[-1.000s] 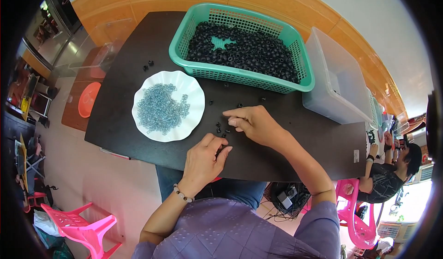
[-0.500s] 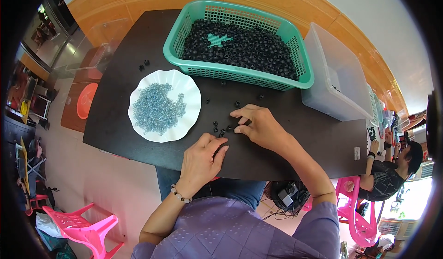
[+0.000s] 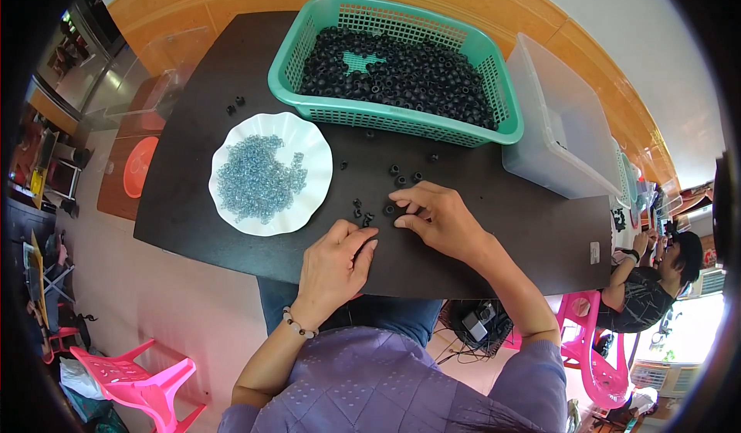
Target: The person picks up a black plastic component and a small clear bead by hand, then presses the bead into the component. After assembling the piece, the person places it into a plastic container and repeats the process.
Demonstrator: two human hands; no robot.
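My left hand (image 3: 332,267) rests by the table's near edge, its fingers curled and the thumb drawn up to the index finger. Whatever lies between those fingertips is hidden. Just beyond them are a few small black pieces (image 3: 367,219). My right hand (image 3: 441,218) hovers over the dark table with thumb and index finger apart. A black ring-like piece (image 3: 388,210) lies right at its fingertips. Farther out, several more round black pieces (image 3: 400,180) are loose on the tabletop. To the left, a white wavy-edged plate (image 3: 315,205) bears a heap of small clear bluish pieces (image 3: 258,178).
A green plastic basket (image 3: 401,123) full of black pieces stands at the back, with a clear plastic bin (image 3: 552,143) beside it. Pink plastic chairs (image 3: 147,383) flank me on the floor. At far right another person (image 3: 648,290) works at a table.
My right hand has drawn slightly right and nearer, its thumb and index staying apart. Two more black pieces now show beyond its fingers. My left hand stays nearly in place.
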